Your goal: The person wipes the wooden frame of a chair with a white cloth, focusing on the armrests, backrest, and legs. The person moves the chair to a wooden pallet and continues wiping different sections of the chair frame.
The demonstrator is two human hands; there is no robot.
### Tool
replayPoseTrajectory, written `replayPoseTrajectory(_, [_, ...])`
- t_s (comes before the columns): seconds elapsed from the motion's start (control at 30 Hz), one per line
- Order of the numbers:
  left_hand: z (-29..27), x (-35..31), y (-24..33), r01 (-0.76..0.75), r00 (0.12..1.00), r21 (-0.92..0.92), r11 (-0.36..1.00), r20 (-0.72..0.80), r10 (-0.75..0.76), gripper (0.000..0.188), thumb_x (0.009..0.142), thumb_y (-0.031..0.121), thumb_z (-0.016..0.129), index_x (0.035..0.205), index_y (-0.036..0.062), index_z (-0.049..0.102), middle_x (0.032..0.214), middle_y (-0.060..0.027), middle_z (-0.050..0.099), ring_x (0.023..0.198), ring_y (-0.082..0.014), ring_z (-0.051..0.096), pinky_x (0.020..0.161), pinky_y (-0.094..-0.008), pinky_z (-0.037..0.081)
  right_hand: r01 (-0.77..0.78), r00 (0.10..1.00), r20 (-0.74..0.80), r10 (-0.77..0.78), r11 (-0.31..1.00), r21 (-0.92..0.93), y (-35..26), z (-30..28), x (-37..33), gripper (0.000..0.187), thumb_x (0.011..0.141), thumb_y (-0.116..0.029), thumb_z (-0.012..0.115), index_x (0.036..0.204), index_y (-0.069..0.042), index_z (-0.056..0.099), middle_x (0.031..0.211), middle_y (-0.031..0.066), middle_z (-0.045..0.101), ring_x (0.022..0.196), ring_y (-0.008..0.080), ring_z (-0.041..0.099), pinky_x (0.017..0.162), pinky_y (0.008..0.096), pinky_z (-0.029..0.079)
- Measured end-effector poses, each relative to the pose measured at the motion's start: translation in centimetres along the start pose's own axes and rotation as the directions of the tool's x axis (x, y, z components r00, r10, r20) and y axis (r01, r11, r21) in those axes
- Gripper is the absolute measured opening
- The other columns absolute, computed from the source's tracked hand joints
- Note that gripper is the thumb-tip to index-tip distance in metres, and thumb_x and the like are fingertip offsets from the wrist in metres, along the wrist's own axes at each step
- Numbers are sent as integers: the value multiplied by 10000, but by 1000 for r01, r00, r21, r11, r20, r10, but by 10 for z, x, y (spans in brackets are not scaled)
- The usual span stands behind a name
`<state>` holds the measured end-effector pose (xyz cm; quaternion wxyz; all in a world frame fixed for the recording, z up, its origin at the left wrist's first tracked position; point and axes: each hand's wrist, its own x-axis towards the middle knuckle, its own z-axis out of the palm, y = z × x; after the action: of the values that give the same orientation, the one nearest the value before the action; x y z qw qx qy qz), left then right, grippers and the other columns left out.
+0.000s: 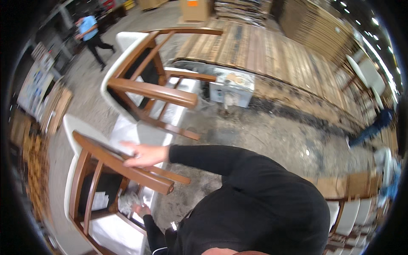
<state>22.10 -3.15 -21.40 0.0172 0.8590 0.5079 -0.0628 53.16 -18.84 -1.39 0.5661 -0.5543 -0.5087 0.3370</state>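
Observation:
A chair point(123, 170) with a brown wooden frame and whitish upholstery lies tipped over at the lower left, its legs toward me. My right hand point(148, 156) reaches across its upper leg, fingers stretched out and apart at the wood. Lower down, beside the chair's underside, is my left hand point(142, 210), small and blurred. It is next to a crumpled, see-through wad that looks like plastic point(127, 202); whether its fingers grip this I cannot tell. A white label point(100, 200) shows on the dark underside. Another such chair point(153, 91) lies tipped just beyond.
Both chairs rest on a white-covered surface point(180, 108). A pale box point(233, 87) stands by a wide slatted wooden platform point(259, 46). Stacked cardboard point(316, 27) is behind it. A person in light blue point(89, 32) walks at the far left; another person's leg point(372, 129) shows at right.

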Motion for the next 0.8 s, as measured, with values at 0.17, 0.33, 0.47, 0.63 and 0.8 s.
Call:
replayPoseTrajectory(0.17, [45,-85,75,-153,985,-508,848,-9,173,202,808,188,626,750,-3,658,679,-187,653,607,-381,637,565,-492,498,-480,841,-230,490,871,102,37,-139,-164,596,954,-299,635,1466,-72,431,1005,92,675,771,130,659,634,277,576])
replayPoseTrajectory(0.33, [48,-132,224,113,979,-691,714,200,39,416,835,365,609,916,-24,729,733,-247,681,733,-387,672,727,-508,500,-601,663,-460,591,786,144,19,-317,-252,255,961,-231,624,977,12,702,794,56,683,659,118,667,571,249,533])
replayPoseTrajectory(0.47, [-22,-97,340,161,984,-984,-77,166,-68,393,1017,245,496,669,61,504,535,-108,580,509,-250,645,461,-387,537,-338,808,-527,261,940,-52,-32,-445,-217,354,989,-289,591,751,-31,635,614,25,629,547,101,625,494,241,478])
replayPoseTrajectory(0.63, [-179,27,363,-122,976,-957,-265,-66,-208,467,1002,441,532,1190,14,529,1092,-159,659,935,-257,664,722,-405,558,-2,824,-558,-96,985,-171,-74,-555,-86,326,1004,-269,572,765,-48,562,638,-2,560,565,108,609,509,251,474])
replayPoseTrajectory(0.8, [-295,134,390,246,969,-962,-119,248,0,685,915,596,599,1306,45,481,1014,-41,671,927,-135,625,829,-417,506,-116,776,-559,-292,805,-582,-55,-593,42,249,846,-212,648,957,11,666,868,155,704,736,254,680,687,387,552])
